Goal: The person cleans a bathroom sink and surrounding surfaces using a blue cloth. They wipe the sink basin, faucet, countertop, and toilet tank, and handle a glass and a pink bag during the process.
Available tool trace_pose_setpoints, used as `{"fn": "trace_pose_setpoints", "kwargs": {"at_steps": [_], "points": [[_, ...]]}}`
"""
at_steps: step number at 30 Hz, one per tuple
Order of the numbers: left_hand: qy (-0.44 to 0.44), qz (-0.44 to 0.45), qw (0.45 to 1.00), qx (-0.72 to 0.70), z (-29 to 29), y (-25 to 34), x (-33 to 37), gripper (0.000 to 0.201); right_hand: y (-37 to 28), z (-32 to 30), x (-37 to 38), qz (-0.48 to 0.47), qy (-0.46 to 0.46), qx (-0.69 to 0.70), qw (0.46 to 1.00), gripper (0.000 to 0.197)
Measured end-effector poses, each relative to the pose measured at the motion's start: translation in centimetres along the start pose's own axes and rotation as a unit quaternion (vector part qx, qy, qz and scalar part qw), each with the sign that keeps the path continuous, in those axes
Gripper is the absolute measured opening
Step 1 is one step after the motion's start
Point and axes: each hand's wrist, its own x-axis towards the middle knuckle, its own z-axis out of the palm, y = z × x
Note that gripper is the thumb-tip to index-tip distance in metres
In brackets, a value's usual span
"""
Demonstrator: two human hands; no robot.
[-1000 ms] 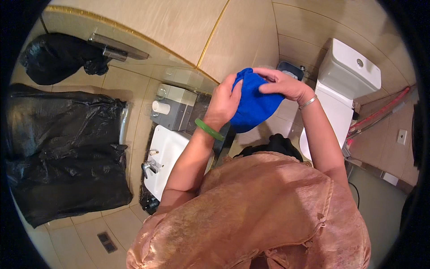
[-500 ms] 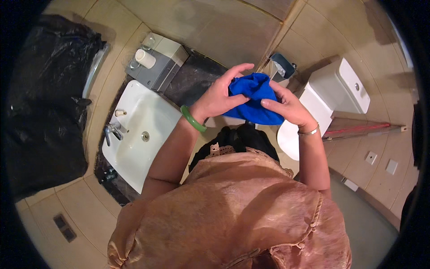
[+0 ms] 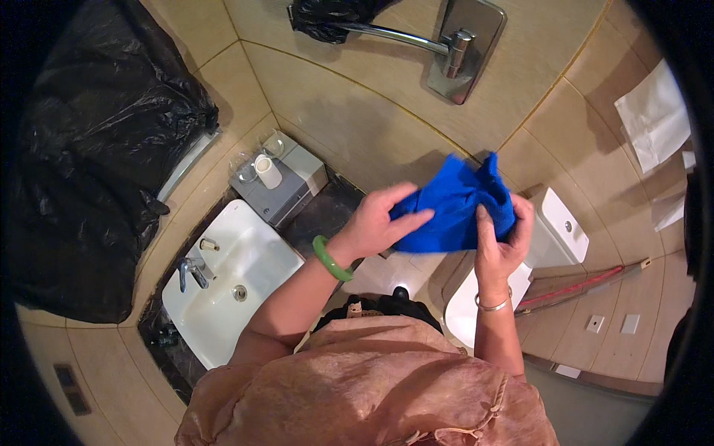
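Observation:
A bright blue cloth (image 3: 457, 212) is held up in front of me, bunched with two corners standing up at its top. My right hand (image 3: 502, 241) grips its right side, thumb on the near face and the fingers curled around the edge. At the left edge my left hand (image 3: 379, 223) has its thumb over the cloth; its other fingers are slightly blurred and partly behind the fabric. A green bangle (image 3: 332, 259) circles my left wrist, and a thin metal bracelet (image 3: 494, 301) my right.
To the left, a white sink (image 3: 223, 290) with a chrome faucet (image 3: 193, 273) is set in a dark counter. A grey box (image 3: 286, 186) there carries a white cup (image 3: 268, 172) and glasses. A white toilet (image 3: 554, 230) stands right; a chrome wall arm (image 3: 394, 36) juts out above.
My view has tilted up, bringing the wall arm into sight. The cloth is spread wider and has shifted right, and my right hand now wraps its right edge.

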Motion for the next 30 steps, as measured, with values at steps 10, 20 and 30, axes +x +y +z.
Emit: {"fn": "trace_pose_setpoints", "kwargs": {"at_steps": [10,20,30], "points": [[0.452,0.228,0.803,0.315,1.6,-1.0,8.4,0.029,0.1,2.5,3.1,-0.129,0.047,-0.138,0.981,0.035],[0.339,0.231,0.883,0.230,9.5,-5.9,6.7,0.059,0.8,4.2,1.8,-0.183,-0.023,-0.276,0.943,0.048],[0.291,0.144,0.868,0.375,3.6,-9.3,8.3,0.072,-2.5,9.9,2.7,-0.120,-0.217,-0.248,0.937,0.061]]}}
